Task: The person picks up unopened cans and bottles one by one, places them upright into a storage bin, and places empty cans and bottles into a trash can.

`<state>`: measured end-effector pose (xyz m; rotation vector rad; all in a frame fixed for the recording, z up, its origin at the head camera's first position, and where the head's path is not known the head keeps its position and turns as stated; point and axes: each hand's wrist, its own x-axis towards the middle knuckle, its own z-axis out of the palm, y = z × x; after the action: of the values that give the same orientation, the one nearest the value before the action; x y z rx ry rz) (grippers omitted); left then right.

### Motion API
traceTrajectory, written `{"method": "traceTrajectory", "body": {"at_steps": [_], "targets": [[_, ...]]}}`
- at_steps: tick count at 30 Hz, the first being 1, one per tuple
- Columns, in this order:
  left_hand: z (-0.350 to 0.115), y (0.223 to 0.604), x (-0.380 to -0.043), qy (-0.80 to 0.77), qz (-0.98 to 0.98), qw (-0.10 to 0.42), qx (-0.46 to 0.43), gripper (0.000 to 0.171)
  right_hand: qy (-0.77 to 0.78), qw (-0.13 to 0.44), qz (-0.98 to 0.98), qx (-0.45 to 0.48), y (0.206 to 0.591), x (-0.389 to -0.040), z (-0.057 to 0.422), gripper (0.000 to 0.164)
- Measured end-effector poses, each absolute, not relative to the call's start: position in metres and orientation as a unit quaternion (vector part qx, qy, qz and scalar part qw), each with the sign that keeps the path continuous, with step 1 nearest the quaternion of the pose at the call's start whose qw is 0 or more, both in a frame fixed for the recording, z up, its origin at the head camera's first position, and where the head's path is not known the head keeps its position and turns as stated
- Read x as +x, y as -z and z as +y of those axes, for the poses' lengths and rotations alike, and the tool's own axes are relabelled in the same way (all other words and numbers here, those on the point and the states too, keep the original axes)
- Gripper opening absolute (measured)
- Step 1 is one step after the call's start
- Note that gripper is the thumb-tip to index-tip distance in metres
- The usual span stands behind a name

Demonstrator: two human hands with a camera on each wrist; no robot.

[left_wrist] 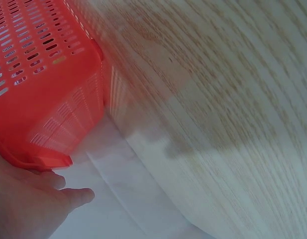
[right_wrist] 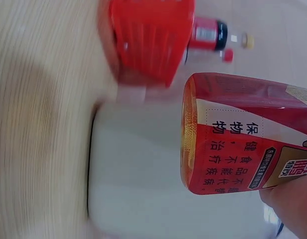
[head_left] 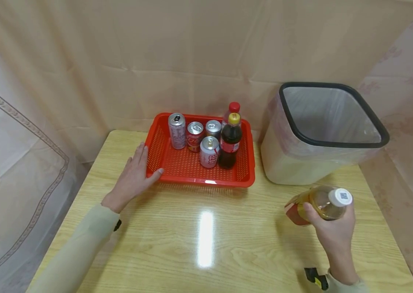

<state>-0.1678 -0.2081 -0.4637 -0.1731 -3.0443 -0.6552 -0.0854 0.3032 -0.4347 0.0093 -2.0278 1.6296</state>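
My right hand (head_left: 338, 232) grips a plastic bottle of amber drink (head_left: 312, 203) with a white cap, tilted above the table's right side. Its red label with printed characters faces the right wrist view. On the left, my left hand (head_left: 131, 177) touches the left front corner of a red perforated basket (head_left: 191, 179), fingers extended along the side and thumb at the front rim. Inside stand a dark cola bottle (head_left: 230, 142) with a yellow cap, a partly hidden red-capped bottle (head_left: 234, 107), a tall can (head_left: 177, 132), a red can (head_left: 195, 140) and two other cans.
A bin (head_left: 290, 162) with a black rim and a clear liner stands right of the basket, just beyond the held bottle. Beige cloth (head_left: 191, 61) hangs behind the wooden table (head_left: 250, 244). More fabric hangs at both sides.
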Motion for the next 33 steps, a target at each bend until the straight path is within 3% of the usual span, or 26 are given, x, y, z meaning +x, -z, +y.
{"method": "traceTrajectory", "body": {"at_steps": [10, 21, 33], "targets": [[-0.208, 0.462, -0.17, 0.209, -0.976, 0.001, -0.057, 0.102, -0.655, 0.237, -0.707, 0.124, 0.428, -0.092, 0.258, 0.061], [-0.208, 0.462, -0.169, 0.204, -0.977, -0.002, -0.057, 0.104, -0.669, 0.195, -0.689, 0.197, 0.406, -0.104, 0.208, 0.066], [-0.209, 0.463, -0.169, 0.203, -0.978, 0.0, -0.053, 0.106, -0.647, 0.148, -0.733, 0.151, 0.389, -0.128, 0.161, 0.07]]}}
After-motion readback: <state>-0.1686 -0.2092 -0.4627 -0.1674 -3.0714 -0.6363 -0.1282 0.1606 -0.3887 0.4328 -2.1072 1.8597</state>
